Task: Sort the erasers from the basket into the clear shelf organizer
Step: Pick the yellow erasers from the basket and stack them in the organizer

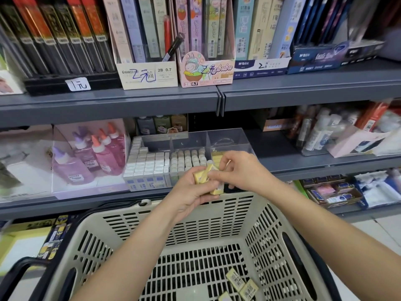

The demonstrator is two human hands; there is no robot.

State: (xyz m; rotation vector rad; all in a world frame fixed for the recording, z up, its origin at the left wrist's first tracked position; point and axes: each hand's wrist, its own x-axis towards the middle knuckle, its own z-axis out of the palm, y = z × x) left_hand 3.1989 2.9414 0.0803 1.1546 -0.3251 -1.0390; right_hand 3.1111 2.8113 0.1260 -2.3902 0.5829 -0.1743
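My left hand (191, 192) grips a small stack of yellow erasers (202, 175) just above the far rim of the beige basket (121, 240). My right hand (236, 170) pinches one eraser at the top of that stack. Both hands hover in front of the clear shelf organizer (227, 137). Its left section holds white-and-blue erasers (147, 168), the middle one pale green erasers (187, 159), and the right one a few yellow erasers (217, 158). Three yellow erasers (238, 283) lie on the basket floor at the right.
Pink glue bottles (97, 153) stand in a box left of the organizer. Pencil-lead boxes (149, 77) fill the shelf above. White bottles (319, 131) sit to the right. Small boxed items (332, 190) lie on the lower shelf.
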